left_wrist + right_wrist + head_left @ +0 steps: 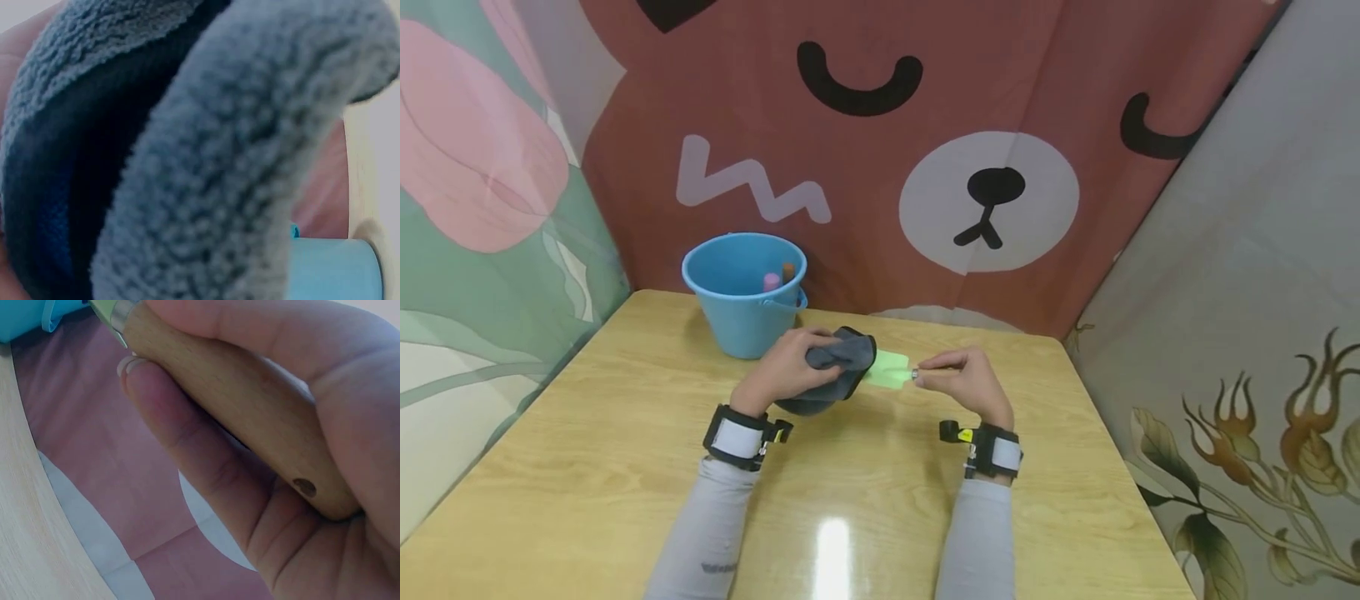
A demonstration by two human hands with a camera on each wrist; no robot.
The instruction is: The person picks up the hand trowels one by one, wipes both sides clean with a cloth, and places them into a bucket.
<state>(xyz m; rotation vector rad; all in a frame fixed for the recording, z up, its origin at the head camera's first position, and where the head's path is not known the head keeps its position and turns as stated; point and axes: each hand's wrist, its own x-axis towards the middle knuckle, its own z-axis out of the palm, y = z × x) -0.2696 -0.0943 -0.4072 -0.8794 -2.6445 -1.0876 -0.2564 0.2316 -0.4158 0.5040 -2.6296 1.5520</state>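
Observation:
A small garden trowel with a light green blade (888,369) and a wooden handle (237,403) is in my right hand (964,383). Thumb and fingers pinch the handle near its metal collar, and the butt lies toward the palm. A grey fleecy cloth (842,354) with a dark edge is bunched in my left hand (788,367), whose thumb and fingers grip it. The cloth covers the far part of the blade; its tip is hidden. In the left wrist view the cloth (212,162) fills most of the picture.
Behind my left hand a light blue bucket (741,312) stands on the wooden table (865,492). Inside it show a pink item (772,282) and an orange-brown item (788,272). A bear-print curtain (760,108) hangs along the back edge.

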